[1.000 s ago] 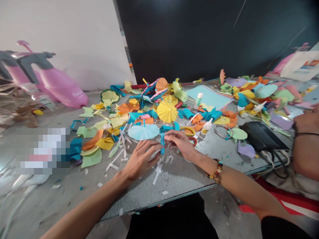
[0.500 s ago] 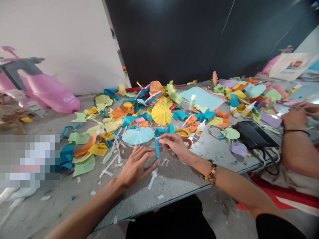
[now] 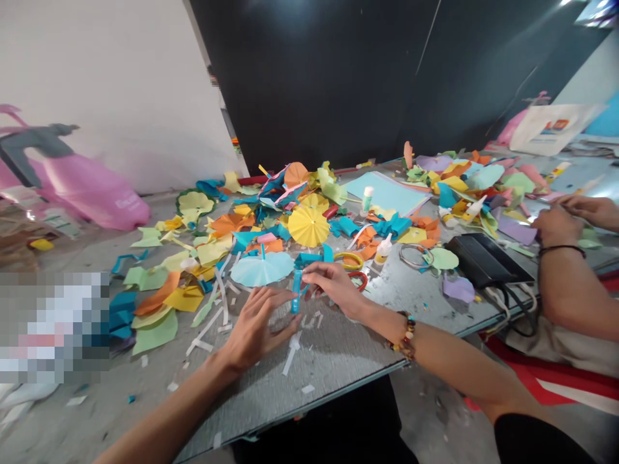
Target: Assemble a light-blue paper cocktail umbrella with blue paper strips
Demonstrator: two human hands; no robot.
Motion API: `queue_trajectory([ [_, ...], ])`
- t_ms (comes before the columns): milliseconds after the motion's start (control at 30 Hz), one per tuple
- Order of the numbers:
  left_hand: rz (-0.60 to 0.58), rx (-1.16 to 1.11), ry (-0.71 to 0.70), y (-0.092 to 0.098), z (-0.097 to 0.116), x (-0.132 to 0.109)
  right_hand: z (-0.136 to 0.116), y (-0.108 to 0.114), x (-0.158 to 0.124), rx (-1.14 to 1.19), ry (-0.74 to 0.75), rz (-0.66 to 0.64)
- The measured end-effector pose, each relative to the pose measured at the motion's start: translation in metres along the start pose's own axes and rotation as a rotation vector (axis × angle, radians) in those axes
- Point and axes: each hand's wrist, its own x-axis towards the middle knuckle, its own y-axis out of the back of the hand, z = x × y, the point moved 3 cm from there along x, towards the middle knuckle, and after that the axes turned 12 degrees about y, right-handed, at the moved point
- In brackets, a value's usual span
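Observation:
My right hand (image 3: pixel 331 283) pinches a small folded blue paper strip (image 3: pixel 296 293) and holds it upright over the grey table (image 3: pixel 338 348). My left hand (image 3: pixel 258 322) lies beside it, fingers stretched out, fingertips close to the strip's lower end. Just behind the strip lies a light blue paper umbrella (image 3: pixel 262 268). A yellow paper umbrella (image 3: pixel 308 225) sits farther back. Scissors with yellow and red handles (image 3: pixel 352 267) lie right behind my right hand. White paper slivers are scattered under both hands.
Coloured paper scraps cover the table's middle and back. A glue stick (image 3: pixel 367 198) stands on a light blue sheet (image 3: pixel 387 192). A black pouch (image 3: pixel 481 259) lies at the right. Another person's hands (image 3: pixel 565 222) work at the far right edge. A pink object (image 3: pixel 91 193) lies at the left.
The view has shifted, so everything sits lower and to the left. My left fingers have spread out flatter. The other person's hands have come further into view at the right.

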Motion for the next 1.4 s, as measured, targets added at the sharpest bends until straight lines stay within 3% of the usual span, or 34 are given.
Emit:
queue_trajectory([
  [367,0.054,-0.067,0.282,0.001,-0.011,0.0,0.002,-0.004,-0.003,-0.109,0.177,-0.104],
  [767,0.059,-0.305,0.359,0.003,-0.009,0.002,-0.003,-0.011,-0.011,-0.336,0.281,-0.238],
  [1400,0.015,-0.436,0.569,-0.001,-0.021,-0.002,-0.013,-0.007,-0.015,-0.49,0.435,-0.15],
])
